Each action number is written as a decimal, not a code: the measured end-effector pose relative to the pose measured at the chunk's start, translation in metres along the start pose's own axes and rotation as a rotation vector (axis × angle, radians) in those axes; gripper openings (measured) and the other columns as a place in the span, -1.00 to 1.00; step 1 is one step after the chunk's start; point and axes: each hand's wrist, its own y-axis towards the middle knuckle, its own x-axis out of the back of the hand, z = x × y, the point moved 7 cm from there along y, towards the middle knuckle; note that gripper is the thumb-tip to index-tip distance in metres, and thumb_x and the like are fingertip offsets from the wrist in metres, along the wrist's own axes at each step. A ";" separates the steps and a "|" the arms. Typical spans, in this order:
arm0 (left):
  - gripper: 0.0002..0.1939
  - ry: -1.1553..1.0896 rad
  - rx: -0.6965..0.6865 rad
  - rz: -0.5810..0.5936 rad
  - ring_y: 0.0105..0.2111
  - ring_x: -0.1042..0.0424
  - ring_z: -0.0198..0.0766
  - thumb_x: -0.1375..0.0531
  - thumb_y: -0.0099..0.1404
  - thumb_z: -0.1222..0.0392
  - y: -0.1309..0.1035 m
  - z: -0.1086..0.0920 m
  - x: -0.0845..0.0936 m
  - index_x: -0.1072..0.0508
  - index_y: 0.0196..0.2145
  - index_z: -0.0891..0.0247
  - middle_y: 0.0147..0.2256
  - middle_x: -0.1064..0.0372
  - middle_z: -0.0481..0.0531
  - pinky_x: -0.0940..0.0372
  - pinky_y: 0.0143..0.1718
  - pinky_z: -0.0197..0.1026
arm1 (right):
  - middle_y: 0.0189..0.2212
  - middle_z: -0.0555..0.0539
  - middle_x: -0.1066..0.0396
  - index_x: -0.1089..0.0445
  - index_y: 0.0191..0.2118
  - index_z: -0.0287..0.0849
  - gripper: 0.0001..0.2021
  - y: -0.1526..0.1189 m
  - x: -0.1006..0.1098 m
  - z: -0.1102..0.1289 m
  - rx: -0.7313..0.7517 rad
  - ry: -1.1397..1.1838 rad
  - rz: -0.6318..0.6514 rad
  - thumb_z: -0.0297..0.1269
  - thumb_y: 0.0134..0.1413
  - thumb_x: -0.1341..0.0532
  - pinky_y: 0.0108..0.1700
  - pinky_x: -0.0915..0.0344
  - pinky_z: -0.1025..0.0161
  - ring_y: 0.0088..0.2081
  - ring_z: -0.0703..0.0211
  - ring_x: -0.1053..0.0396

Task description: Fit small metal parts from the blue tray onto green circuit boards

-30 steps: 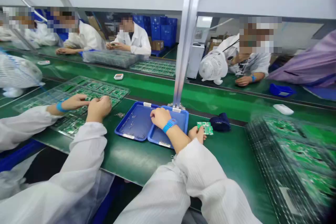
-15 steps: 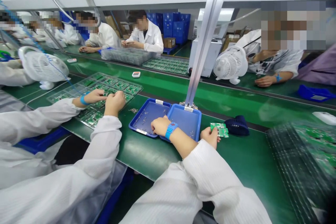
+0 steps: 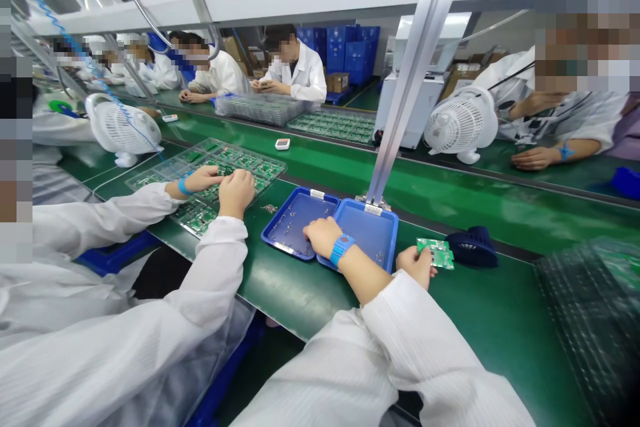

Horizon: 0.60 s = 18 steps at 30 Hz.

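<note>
My arms are crossed. My left hand [image 3: 416, 265], on the right side, pinches a green circuit board [image 3: 436, 253] at its left edge above the green table. My right hand [image 3: 324, 237], with a blue wristband, bends over the shared edge of two blue trays. Its fingers are drawn together, and the tips are too small to show what they hold. Small metal parts are scattered in the left tray [image 3: 300, 212]. The right tray [image 3: 369, 220] has a few small parts near its lower right corner.
A dark blue fan [image 3: 473, 247] stands beside the board. Stacked clear trays [image 3: 580, 307] are at far right. A metal post [image 3: 413, 80] rises behind the blue trays. At left, a co-worker's hands [image 3: 235, 190] are over a clear tray of boards [image 3: 200, 213].
The view has shifted, so everything appears further right. My left hand still holds the board, and my right hand is still over the trays.
</note>
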 end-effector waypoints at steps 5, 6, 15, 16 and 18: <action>-0.67 -0.268 -0.056 0.051 -0.43 0.02 -0.37 0.42 0.48 0.16 -0.003 0.001 -0.011 0.24 -0.48 0.15 -0.45 0.06 -0.07 0.00 -0.42 -0.22 | -0.09 -0.15 -0.50 -0.51 -0.14 -0.09 -0.69 0.000 0.010 -0.016 -0.060 0.003 -0.113 -0.49 0.17 -0.06 -0.04 -0.16 0.09 -0.02 0.01 -0.37; -0.68 -0.302 -0.045 0.062 -0.43 0.03 -0.36 0.41 0.48 0.17 -0.003 0.004 -0.012 0.23 -0.47 0.15 -0.46 0.09 -0.07 0.02 -0.42 -0.21 | -0.09 -0.13 -0.50 -0.52 -0.15 -0.06 -0.72 0.001 0.008 -0.016 -0.057 0.018 -0.102 -0.46 0.17 -0.09 -0.03 -0.15 0.10 -0.01 0.01 -0.37; -0.69 -0.427 -0.014 0.067 -0.43 0.08 -0.36 0.22 0.43 0.27 0.000 0.011 -0.009 0.25 -0.48 0.16 -0.47 0.18 -0.07 0.12 -0.43 -0.19 | -0.19 -0.03 -0.56 -0.54 -0.24 -0.05 -0.83 0.007 -0.016 -0.001 0.035 0.118 0.077 -0.38 0.03 -0.27 -0.01 -0.13 0.14 -0.07 0.08 -0.44; -0.70 -0.384 -0.020 0.065 -0.43 0.07 -0.39 0.22 0.42 0.30 -0.001 0.009 -0.009 0.25 -0.48 0.16 -0.46 0.16 -0.08 0.10 -0.42 -0.21 | -0.19 -0.03 -0.56 -0.54 -0.24 -0.06 -0.83 0.007 -0.016 -0.001 0.035 0.120 0.072 -0.40 0.04 -0.26 -0.01 -0.14 0.14 -0.07 0.08 -0.44; -0.70 -0.226 -0.020 0.081 -0.41 0.01 -0.43 0.30 0.41 0.40 -0.006 0.003 -0.011 0.23 -0.48 0.15 -0.43 0.09 -0.08 0.07 -0.39 -0.24 | -0.16 -0.05 -0.55 -0.53 -0.23 -0.06 -0.82 0.007 -0.015 0.000 0.046 0.110 0.042 -0.40 0.06 -0.22 -0.04 -0.18 0.16 -0.06 0.07 -0.44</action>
